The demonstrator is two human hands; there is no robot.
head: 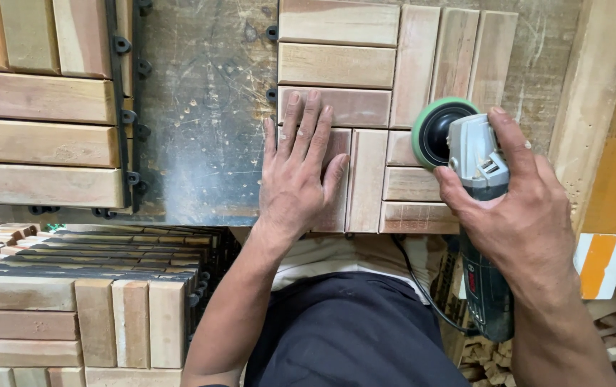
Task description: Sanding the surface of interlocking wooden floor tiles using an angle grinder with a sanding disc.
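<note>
My left hand (299, 172) lies flat, fingers spread, on the wooden deck tile (394, 115) at upper centre of the bench (200, 143). My right hand (523, 215) is wrapped around the angle grinder (476, 186), its green sanding disc (433, 132) on the tile's slats. Another tile (43, 107) upper left, stacked tiles (78, 315) lower left.

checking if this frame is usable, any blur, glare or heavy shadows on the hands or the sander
Head view: sharp throughout, with even, soft light. The left hand flat on the wooden tile and the right hand gripping the sander show no motion blur. No glare, only faint shadows under the hands. The dark clothing at the bottom is dim, and the frame edges bow slightly from the wide lens.
</note>
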